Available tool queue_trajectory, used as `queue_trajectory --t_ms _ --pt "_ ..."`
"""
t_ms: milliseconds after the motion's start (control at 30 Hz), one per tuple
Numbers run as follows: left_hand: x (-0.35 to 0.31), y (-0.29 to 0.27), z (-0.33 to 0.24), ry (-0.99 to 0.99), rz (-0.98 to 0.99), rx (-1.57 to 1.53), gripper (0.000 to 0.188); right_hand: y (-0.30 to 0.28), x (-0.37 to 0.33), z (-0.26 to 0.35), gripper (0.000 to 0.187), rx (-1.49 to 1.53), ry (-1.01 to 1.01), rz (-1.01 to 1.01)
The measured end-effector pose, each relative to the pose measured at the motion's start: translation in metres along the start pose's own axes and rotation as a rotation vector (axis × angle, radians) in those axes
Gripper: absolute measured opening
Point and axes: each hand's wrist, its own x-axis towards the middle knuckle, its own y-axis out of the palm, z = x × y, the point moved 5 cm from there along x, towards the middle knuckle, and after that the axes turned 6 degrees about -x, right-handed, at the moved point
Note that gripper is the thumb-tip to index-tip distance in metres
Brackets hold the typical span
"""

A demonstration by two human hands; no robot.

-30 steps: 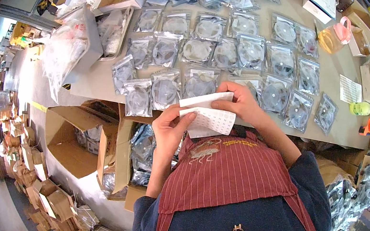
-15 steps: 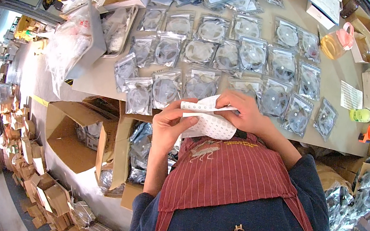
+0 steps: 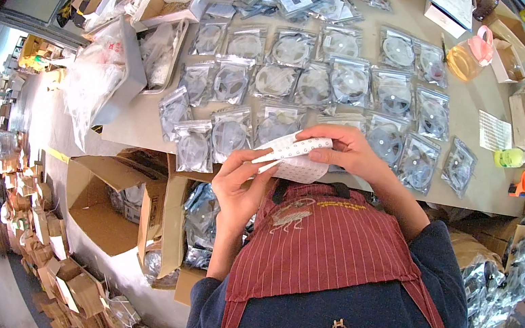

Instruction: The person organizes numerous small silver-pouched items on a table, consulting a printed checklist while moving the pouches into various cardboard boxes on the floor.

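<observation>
At the table's near edge I hold white sheets of small printed round stickers in front of my apron. My left hand is closed on their left end, thumb and fingers pinching the paper. My right hand grips the upper right part, its thumb lying on the paper. The paper is bent, with one strip raised above the rest. Just beyond my hands, rows of clear zip bags lie flat, each holding a round, coiled-looking item.
More bags are piled at the back of the table. A grey bin with plastic bags stands left. Another sticker sheet, a yellow-green bottle and an orange tape dispenser lie right. Open cartons stand below the table.
My right hand has moved slightly, and the sticker paper has turned and lifted at its upper right. The left hand keeps its pinch. The whole view has shifted a little.
</observation>
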Motion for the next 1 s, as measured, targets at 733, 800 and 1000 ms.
queue_trajectory --t_ms 733,800,1000 --pt "-0.001 0.001 0.013 -0.071 -0.017 0.088 0.019 -0.007 0.013 0.019 0.021 -0.597 -0.162 -0.109" --pt "-0.001 0.000 0.012 -0.040 0.000 0.134 0.018 -0.002 0.016 0.019 0.017 -0.679 -0.180 -0.088" --pt "-0.001 -0.008 0.015 -0.128 -0.010 0.132 0.015 0.016 0.024 0.019 0.017 -0.948 -0.401 -0.091"
